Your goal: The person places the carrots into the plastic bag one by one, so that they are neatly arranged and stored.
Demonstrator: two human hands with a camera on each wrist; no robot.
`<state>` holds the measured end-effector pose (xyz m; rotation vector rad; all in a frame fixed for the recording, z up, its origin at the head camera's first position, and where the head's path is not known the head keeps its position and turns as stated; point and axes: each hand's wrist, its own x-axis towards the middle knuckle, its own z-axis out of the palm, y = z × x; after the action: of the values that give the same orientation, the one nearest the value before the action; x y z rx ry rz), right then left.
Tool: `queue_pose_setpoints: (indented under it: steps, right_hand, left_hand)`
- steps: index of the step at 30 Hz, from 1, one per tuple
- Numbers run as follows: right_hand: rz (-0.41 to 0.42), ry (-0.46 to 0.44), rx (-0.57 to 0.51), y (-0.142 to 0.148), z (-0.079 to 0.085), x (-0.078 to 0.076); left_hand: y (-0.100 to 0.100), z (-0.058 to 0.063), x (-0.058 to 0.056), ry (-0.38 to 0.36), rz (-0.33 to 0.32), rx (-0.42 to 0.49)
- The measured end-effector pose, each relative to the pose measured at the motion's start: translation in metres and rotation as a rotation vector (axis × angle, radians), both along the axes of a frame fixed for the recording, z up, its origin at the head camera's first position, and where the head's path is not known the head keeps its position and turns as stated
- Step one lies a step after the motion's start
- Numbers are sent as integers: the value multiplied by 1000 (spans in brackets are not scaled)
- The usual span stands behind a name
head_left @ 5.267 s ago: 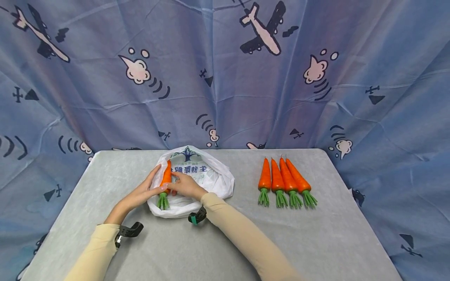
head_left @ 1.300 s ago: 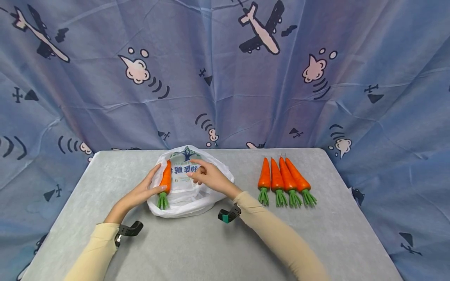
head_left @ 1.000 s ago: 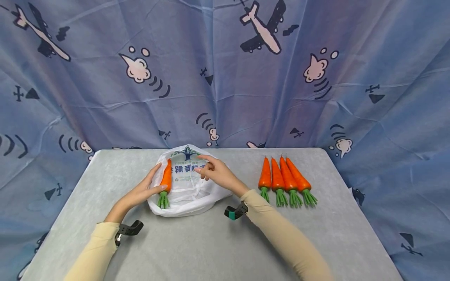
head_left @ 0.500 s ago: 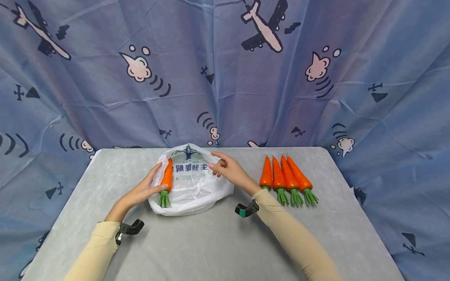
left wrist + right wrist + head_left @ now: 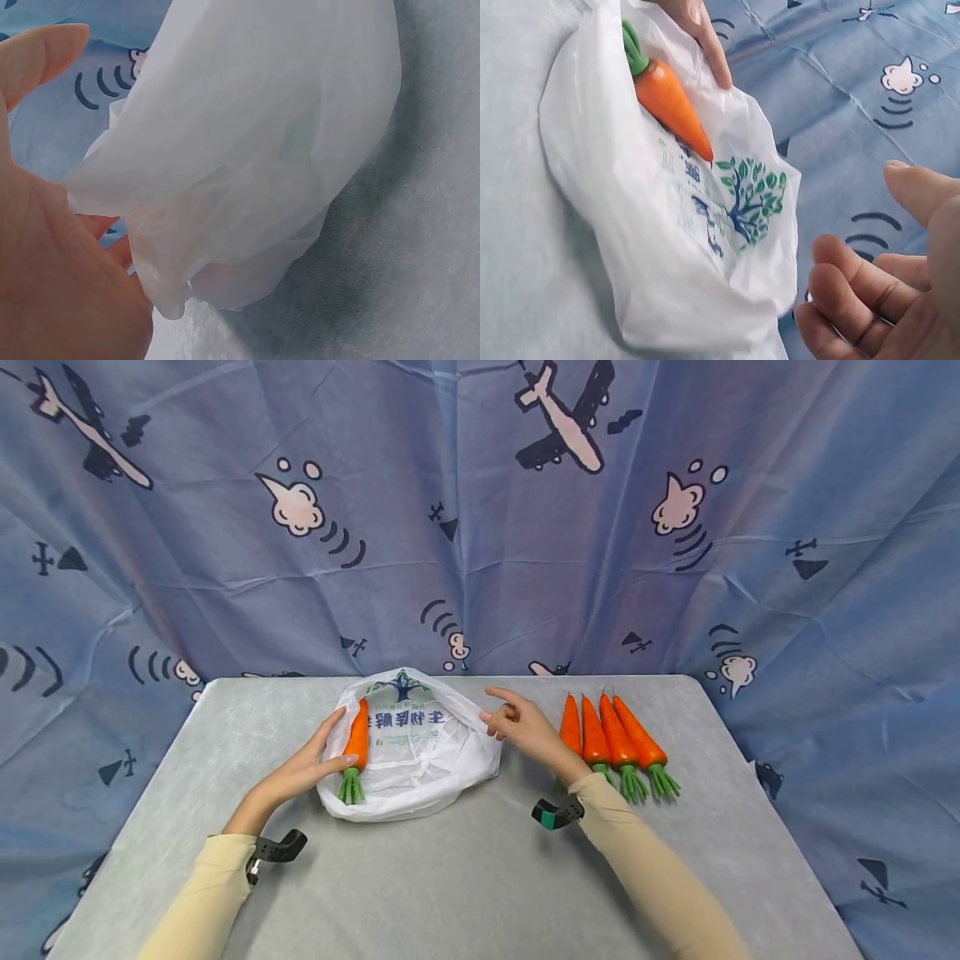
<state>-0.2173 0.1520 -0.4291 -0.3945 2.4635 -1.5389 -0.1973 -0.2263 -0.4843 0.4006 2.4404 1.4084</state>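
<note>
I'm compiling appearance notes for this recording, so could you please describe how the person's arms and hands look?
The left sleeve and right sleeve are long, plain and cream. The left hand and right hand wear no gloves. The curved black left wrist device has a silvery part; the black right wrist device shows a teal patch.

The person is wearing 2 plain, pale-beige long sleeves, the left sleeve point(image 5: 197, 895) and the right sleeve point(image 5: 662, 871) fitting closely along the forearms and creasing lightly, while the left hand point(image 5: 307, 767) and the right hand point(image 5: 531, 728) are going bare. By the 2 cuffs, black wrist mounts are jutting out: the left mount point(image 5: 282, 849) is curving to a rounded end above a small silvery piece point(image 5: 253, 869), and the right mount point(image 5: 572, 810) is showing a green patch point(image 5: 548, 820).
</note>
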Motion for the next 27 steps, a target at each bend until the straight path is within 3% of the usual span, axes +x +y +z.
queue_pose_setpoints:
  steps: [4, 11, 27]
  right_hand:
    - [-28, -14, 31, 10, 13, 10]
    - [-84, -4, 40, 37, -23, -5]
    - [-133, -20, 67, 83, -24, 4]
  left_hand:
    - [0, 0, 0, 0, 2, -6]
    - [0, 0, 2, -13, 8, -13]
    - [0, 1, 1, -22, 16, -26]
